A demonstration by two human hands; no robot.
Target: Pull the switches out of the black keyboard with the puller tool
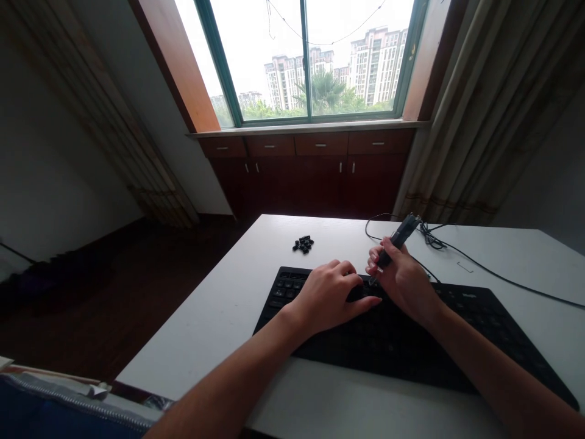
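A black keyboard [388, 341] lies on the white table, its upper-left keys showing and much of its middle under my arms. My left hand [331, 292] rests on its upper part, thumb stretched to the right and apart from the bent fingers, with no object visible in it. Just right of that, my right hand [404, 277] is closed around a black-handled keycap puller [400, 236], held tilted. Thin wire shows at the puller's lower end, close to the top rows of keys. Beyond the keyboard sits a small pile of loose black keycaps [303, 244].
A black cable [493, 274] coils behind my right hand and runs off right across the white table [205, 323]. A thin bent wire [465, 267] lies near it. Dark red cabinets [315, 183] stand under the window. Blue fabric with a zipper [59, 408] is at lower left.
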